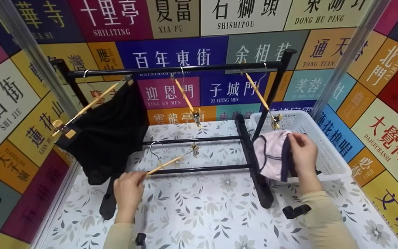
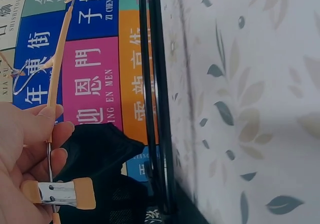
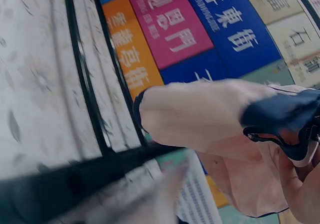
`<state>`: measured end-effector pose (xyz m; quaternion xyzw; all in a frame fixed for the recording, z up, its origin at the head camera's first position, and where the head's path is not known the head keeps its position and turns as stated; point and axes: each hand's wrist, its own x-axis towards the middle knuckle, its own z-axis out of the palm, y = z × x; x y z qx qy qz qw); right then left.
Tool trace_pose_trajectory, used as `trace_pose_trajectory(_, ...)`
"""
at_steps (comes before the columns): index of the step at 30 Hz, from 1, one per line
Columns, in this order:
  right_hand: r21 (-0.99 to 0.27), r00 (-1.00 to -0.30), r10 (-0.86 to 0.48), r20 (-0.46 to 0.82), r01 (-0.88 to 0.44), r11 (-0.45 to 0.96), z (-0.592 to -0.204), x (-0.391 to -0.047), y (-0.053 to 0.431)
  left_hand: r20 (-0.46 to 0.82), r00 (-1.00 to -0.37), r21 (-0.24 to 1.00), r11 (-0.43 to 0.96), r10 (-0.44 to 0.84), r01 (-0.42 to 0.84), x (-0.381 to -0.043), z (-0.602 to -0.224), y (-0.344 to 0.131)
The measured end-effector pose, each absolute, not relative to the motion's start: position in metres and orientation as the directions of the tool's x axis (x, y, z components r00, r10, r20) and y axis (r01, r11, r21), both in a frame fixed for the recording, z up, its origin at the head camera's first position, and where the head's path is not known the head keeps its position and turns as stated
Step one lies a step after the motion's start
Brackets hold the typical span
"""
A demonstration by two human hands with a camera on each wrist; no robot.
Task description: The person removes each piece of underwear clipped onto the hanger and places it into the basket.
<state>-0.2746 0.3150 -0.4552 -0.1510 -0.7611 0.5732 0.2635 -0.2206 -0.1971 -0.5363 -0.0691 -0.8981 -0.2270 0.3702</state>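
My left hand (image 1: 128, 190) grips a wooden clip hanger (image 1: 166, 165) near one end, holding it in front of the rack's lower bars. In the left wrist view, fingers and thumb close round the hanger's wooden bar, beside a metal clip (image 2: 56, 193) with wooden pads. Pale pink underpants (image 1: 273, 155) with dark navy trim hang from my right hand (image 1: 304, 152), which pinches them by the trimmed edge. They are in front of the basket and beside the rack's right foot. The right wrist view shows the pink cloth (image 3: 200, 111) loosely folded and partly blurred.
A black clothes rack (image 1: 212, 67) stands on the flower-patterned table. Black clothing (image 1: 112, 135) is clipped to its left hanger. Two bare clip hangers, a middle one (image 1: 184, 93) and a right one (image 1: 257, 90), hang from the top bar. A white plastic basket (image 1: 333, 167) sits at the right.
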Motion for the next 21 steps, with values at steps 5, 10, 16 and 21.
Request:
trace_pose_trajectory(5, -0.975, -0.789, 0.593, 0.162, -0.037, 0.218, -0.437, -0.276, 0.339, 0.698, -0.715, 0.345, 0.893, -0.038, 0.289, -0.222, -0.53, -0.202)
trace_pose_trajectory(10, -0.983, -0.755, 0.63, 0.182, -0.133, 0.124, -0.428, -0.281, 0.363, 0.698, -0.715, 0.335, 0.898, -0.033, 0.286, -0.222, -0.525, -0.209)
trace_pose_trajectory(16, -0.977, -0.714, 0.677, 0.176, -0.212, 0.029, -0.422, -0.284, 0.382, 0.69, -0.722, 0.345, 0.898, -0.044, 0.275, -0.221, -0.522, -0.216)
trace_pose_trajectory(21, -0.976, -0.688, 0.703, 0.179, -0.214, 0.039, -0.425, -0.287, 0.396, 0.699, -0.714, 0.34, 0.899, -0.044, 0.278, -0.22, -0.519, -0.219)
